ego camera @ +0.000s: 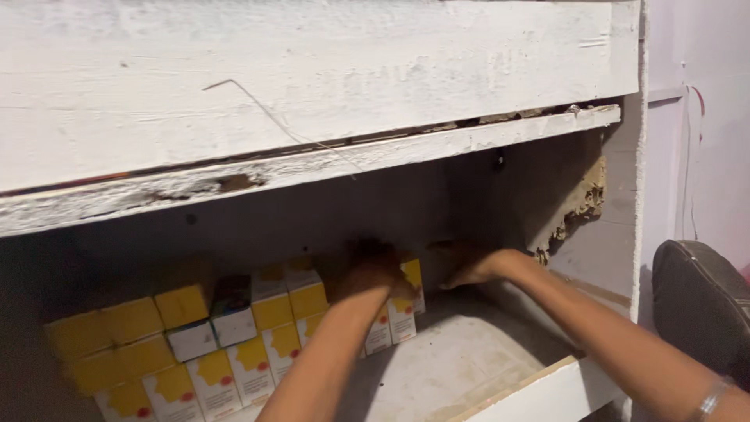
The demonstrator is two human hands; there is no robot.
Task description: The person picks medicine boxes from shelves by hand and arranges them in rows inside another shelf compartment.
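Note:
Both my arms reach deep into a low white-painted shelf compartment. My left hand [373, 270] rests on the stacked yellow-and-white boxes [269, 328], its fingers bent over the top of the rightmost boxes [402, 309]. My right hand [469, 264] is just to the right of that stack, fingers curled near the back wall; motion blur and shadow hide whether it holds anything. A bangle [712, 398] sits on my right wrist.
A thick white wooden shelf board [312, 101] overhangs the compartment. The grey shelf floor [469, 359] lies to the right of the boxes. A broken, crumbling patch [582, 207] marks the right inner wall. A dark padded seat [699, 305] stands at far right.

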